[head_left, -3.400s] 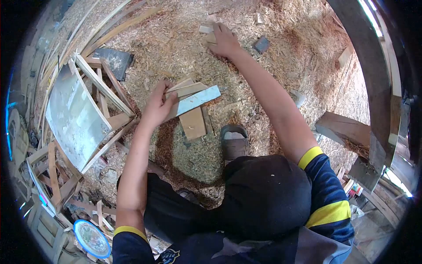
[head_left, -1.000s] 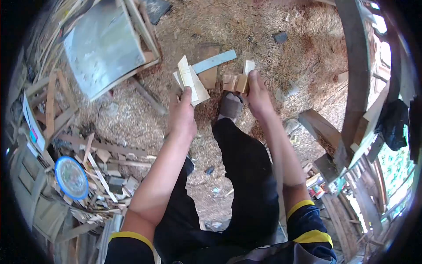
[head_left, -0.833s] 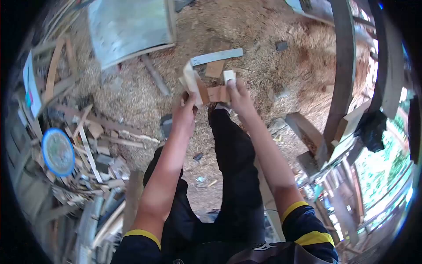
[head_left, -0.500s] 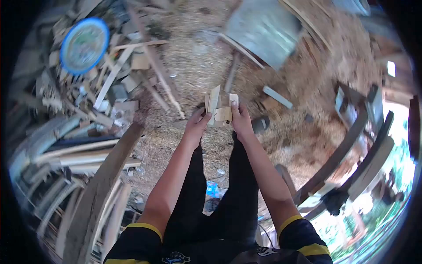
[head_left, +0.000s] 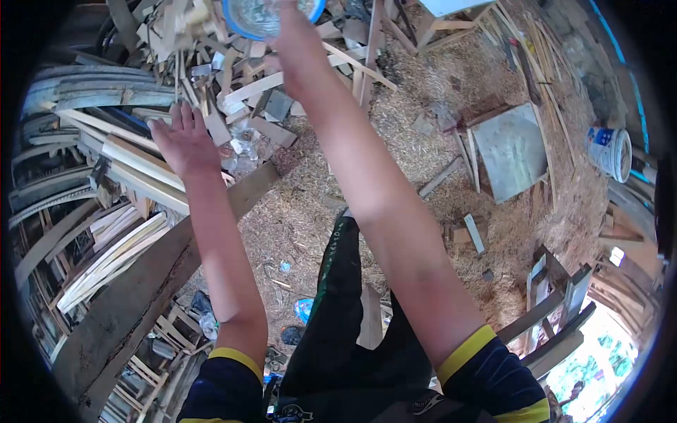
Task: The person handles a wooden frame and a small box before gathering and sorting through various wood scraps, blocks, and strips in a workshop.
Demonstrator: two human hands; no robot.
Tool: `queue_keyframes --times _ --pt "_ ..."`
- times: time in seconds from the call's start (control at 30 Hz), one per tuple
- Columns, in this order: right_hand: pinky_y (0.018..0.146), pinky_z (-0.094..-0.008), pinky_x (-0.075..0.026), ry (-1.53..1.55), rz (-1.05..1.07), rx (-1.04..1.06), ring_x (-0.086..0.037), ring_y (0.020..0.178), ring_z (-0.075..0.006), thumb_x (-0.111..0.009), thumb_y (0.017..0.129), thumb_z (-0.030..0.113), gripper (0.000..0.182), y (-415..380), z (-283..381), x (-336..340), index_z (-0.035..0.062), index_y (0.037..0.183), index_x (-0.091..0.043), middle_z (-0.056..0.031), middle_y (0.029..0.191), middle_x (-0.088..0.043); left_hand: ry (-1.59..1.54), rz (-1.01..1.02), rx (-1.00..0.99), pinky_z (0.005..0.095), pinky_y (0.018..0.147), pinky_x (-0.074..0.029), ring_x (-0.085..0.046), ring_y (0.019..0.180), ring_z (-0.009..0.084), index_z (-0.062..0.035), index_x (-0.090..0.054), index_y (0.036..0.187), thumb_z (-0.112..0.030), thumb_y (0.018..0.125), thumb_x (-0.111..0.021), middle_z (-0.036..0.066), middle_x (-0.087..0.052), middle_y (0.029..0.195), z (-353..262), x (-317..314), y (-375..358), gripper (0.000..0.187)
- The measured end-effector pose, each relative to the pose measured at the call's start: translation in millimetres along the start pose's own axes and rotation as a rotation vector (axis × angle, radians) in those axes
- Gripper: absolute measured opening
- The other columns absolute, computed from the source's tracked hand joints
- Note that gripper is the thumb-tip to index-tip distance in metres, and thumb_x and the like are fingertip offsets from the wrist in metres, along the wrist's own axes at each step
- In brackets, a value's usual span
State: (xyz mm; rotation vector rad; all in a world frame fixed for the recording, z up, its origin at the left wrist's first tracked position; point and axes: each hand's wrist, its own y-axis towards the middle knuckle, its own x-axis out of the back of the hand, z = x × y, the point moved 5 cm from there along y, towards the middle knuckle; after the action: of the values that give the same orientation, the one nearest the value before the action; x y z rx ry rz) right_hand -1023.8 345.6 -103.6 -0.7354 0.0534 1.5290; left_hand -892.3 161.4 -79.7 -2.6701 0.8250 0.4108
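My left hand is open, fingers spread, above long pale wood strips and near a heap of wood offcuts. Nothing shows in its grip. My right hand reaches to the top of the view, in front of the blue-rimmed round basin. Its fingers are blurred and partly beyond the frame edge, so what it holds, if anything, cannot be made out. Beyond my left hand, several pale wood pieces appear smeared by motion above the heap.
A thick wooden beam runs diagonally at the left, beside stacked curved wood pieces. A grey board lies on the shavings-covered floor to the right. Further right are a white bucket and a wooden frame.
Both hands have moved from the middle, where they held small wood pieces, to the upper left and apart. The left hand has let go. The view has turned left.
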Motion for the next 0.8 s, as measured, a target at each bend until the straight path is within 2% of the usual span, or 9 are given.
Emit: queue_keyframes --times 0.07,0.17,0.27,0.33,0.43,0.47,0.53,0.67,0.8 --pt "0.093 -0.0374 -0.045 0.044 -0.019 -0.016 -0.058 0.118 -0.0236 -0.046 0.103 0.054 0.067 -13.4 -13.2 14.8 0.0063 0.150 -0.042 -0.0109 0.140 -0.053 0.115 -0.038 0.072 0.0427 0.126 -0.023 -0.027 0.150 0.0343 -0.0070 -0.001 0.160 -0.050 0.103 -0.048 0.021 -0.023 0.161 11.8 23.9 3.0 0.086" --pt "0.089 -0.0395 -0.047 0.045 -0.095 -0.202 -0.060 0.115 -0.0227 -0.050 0.103 0.052 0.065 -41.6 -86.0 107.4 0.0062 0.148 -0.043 -0.0084 0.147 -0.047 0.148 -0.068 0.331 0.0378 0.113 -0.037 -0.045 0.134 0.0283 -0.0025 -0.032 0.150 -0.046 0.101 -0.055 0.017 -0.045 0.146 86.8 81.1 -16.4 0.069" --pt "0.080 -0.0312 -0.049 0.028 -0.283 -0.466 -0.060 0.098 -0.0167 -0.063 0.098 0.039 0.053 -124.1 -176.5 266.2 0.0092 0.139 -0.049 -0.0029 0.109 -0.061 0.338 0.097 0.676 0.0366 0.099 -0.044 -0.054 0.112 0.0252 -0.0035 -0.053 0.132 -0.046 0.099 -0.058 0.012 -0.057 0.128 193.7 147.9 -72.7 0.054" --pt "0.066 -0.0299 -0.049 -0.216 -0.485 -0.632 -0.062 0.085 -0.0145 -0.063 0.097 0.038 0.039 -199.3 -227.7 406.7 0.0090 0.123 -0.056 -0.0031 0.107 -0.061 0.506 -0.013 0.894 0.0394 0.102 -0.045 -0.057 0.109 0.0235 -0.0078 -0.057 0.129 -0.038 0.099 -0.058 0.008 -0.061 0.120 223.5 149.3 -143.4 0.043" --pt "0.061 -0.0300 -0.047 0.612 -0.603 -0.348 -0.061 0.078 -0.0118 -0.059 0.098 0.036 0.025 -327.2 -317.0 629.1 0.0114 0.105 -0.063 -0.0014 0.087 -0.063 0.644 0.108 1.043 0.0394 0.100 -0.045 -0.058 0.109 0.0238 -0.0068 -0.057 0.131 -0.041 0.096 -0.061 0.009 -0.063 0.120 287.2 153.8 -225.0 0.049" --pt "0.061 -0.0300 -0.047 0.635 -0.665 -0.325 -0.061 0.078 -0.0118 -0.059 0.098 0.036 0.025 -372.4 -274.2 643.3 0.0114 0.105 -0.063 -0.0014 0.087 -0.063 0.684 0.150 1.083 0.0394 0.100 -0.045 -0.058 0.109 0.0238 -0.0068 -0.057 0.131 -0.041 0.096 -0.061 0.009 -0.063 0.120 301.3 147.8 -246.8 0.049" --pt "0.069 -0.0310 -0.049 -0.381 -0.972 -0.542 -0.061 0.078 -0.0122 -0.060 0.097 0.034 0.029 -406.8 -195.3 635.0 0.0073 0.106 -0.065 -0.0028 0.086 -0.065 0.849 0.347 1.089 0.0407 0.107 -0.041 -0.057 0.118 0.0279 -0.0050 -0.055 0.136 -0.044 0.095 -0.063 0.013 -0.062 0.127 331.3 121.5 -295.5 0.057" --pt "0.082 -0.0330 -0.049 -0.646 -1.084 -0.551 -0.065 0.092 -0.0183 -0.062 0.094 0.034 0.047 -492.6 -195.1 747.3 -0.0010 0.125 -0.062 -0.0096 0.104 -0.069 0.904 0.668 1.130 0.0401 0.114 -0.036 -0.054 0.128 0.0291 -0.0016 -0.049 0.143 -0.044 0.096 -0.061 0.016 -0.059 0.136 395.2 74.7 -377.6 0.064" --pt "0.099 -0.0464 -0.048 -0.951 -1.062 -0.576 -0.063 0.116 -0.0389 -0.064 0.090 0.040 0.053 -501.5 -163.5 785.5 0.0047 0.130 -0.061 -0.0236 0.118 -0.069 1.077 0.933 1.111 0.0397 0.113 -0.036 -0.053 0.128 0.0282 -0.0018 -0.051 0.142 -0.044 0.097 -0.060 0.014 -0.058 0.138 459.1 21.2 -447.7 0.062"
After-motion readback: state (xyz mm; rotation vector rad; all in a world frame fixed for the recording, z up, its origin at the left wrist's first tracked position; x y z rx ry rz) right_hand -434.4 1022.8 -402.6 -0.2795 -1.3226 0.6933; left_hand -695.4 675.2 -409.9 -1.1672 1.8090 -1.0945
